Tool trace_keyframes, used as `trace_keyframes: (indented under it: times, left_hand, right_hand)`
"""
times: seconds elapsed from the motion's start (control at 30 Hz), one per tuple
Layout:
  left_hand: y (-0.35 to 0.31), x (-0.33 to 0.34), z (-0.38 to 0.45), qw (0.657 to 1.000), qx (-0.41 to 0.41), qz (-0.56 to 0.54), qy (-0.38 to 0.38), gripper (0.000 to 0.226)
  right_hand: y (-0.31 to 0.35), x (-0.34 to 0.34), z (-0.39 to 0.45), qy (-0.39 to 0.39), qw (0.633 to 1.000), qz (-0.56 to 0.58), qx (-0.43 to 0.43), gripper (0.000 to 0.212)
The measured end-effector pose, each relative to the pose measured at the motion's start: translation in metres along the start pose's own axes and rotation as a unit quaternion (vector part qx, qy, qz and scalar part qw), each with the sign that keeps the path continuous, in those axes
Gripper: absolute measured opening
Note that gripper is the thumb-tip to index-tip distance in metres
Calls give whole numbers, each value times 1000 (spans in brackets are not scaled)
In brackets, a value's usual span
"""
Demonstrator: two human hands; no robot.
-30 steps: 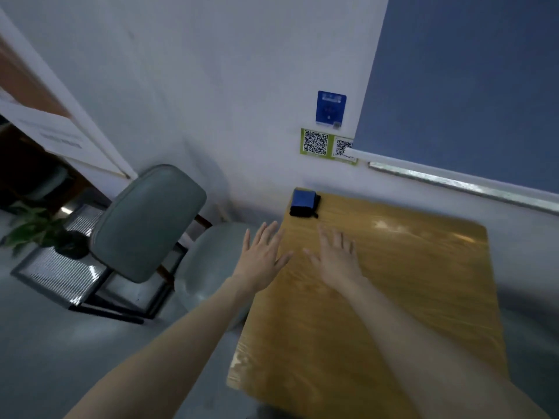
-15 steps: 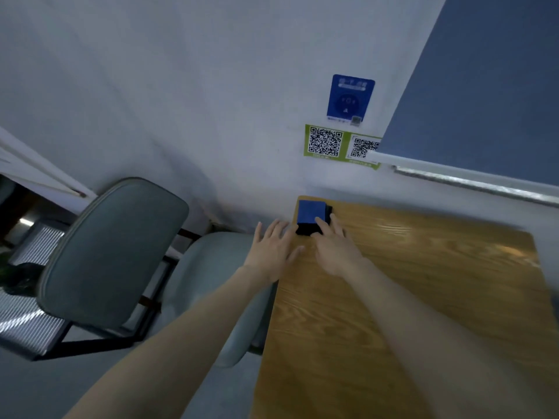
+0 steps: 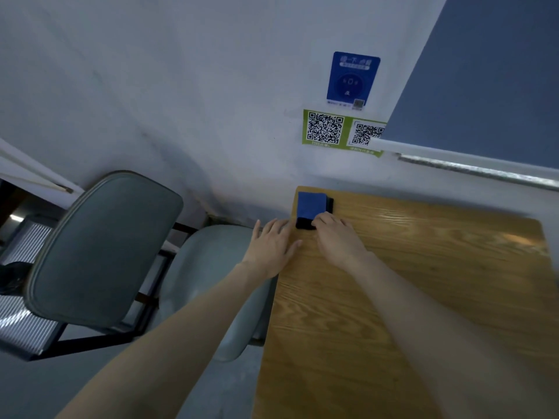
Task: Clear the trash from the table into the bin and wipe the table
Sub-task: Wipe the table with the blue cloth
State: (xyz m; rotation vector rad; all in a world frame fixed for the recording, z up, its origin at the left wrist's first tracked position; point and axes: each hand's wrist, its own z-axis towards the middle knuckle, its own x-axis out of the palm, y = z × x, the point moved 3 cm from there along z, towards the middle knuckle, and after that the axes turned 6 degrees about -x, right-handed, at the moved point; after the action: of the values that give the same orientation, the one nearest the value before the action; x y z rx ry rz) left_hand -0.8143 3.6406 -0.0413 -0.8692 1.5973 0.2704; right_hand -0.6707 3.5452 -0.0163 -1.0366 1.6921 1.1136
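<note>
A: Wide view first: pale wall point(image 3: 181, 86) across the back, and a blue panel point(image 3: 484, 71) filling the top right corner above a metal rail point(image 3: 472, 169).

B: Below that, the wooden table point(image 3: 423, 297), grain running across it, its far edge right up against the wall.

A: And off its left edge, a grey chair point(image 3: 102, 246), backrest turned toward us, seat tucked just beside the tabletop.

B: Both bare forearms reach in from the bottom. The left hand point(image 3: 272, 249) lies at the table's left edge, fingers straight and spread, thumb out over the wood. Nothing in it.

A: The right hand point(image 3: 338, 240) is on the table, knuckles up, fingers curled at the near right corner of the blue cloth point(image 3: 311, 207). I read that as a grip on it, though the fingertips are tucked out of sight.

B: Where exactly is that cloth?

A: Far left corner of the table, close to the wall. It's folded into a block, blue on top with dark edges showing at the near and right sides. It's just past the left hand's fingertips; I can't tell whether they touch it.

B: On the wall above: a blue sticker point(image 3: 352, 78), and under it a green strip with two QR codes point(image 3: 325, 128), the right one partly behind the panel's edge.
</note>
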Motion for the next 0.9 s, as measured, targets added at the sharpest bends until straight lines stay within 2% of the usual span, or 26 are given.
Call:
trace_keyframes:
  times: [0.17, 0.3, 0.4, 0.47, 0.63, 0.9]
  left_hand:
    - [-6, 5, -6, 1000, 8, -14, -7, 50]
    - [-14, 10, -17, 1000, 20, -10, -3, 54]
    - [-17, 15, -24, 1000, 10, -11, 27, 58]
    - [-24, 17, -30, 999, 10, -11, 44, 59]
    - [-41, 24, -46, 998, 4, -19, 58, 67]
    - [-77, 46, -65, 996, -30, -35, 74, 63]
  right_hand:
    - [3, -4, -9, 9, 999, 18, 27, 22]
    - [5, 0, -26, 44, 998, 13, 42, 34]
    - [7, 6, -43, 84, 996, -16, 32, 43]
    - [6, 10, -56, 110, 993, -21, 27, 38]
    - [2, 15, -83, 118, 993, 12, 30, 14]
    - [-18, 16, -130, 180, 983, -2, 27, 12]
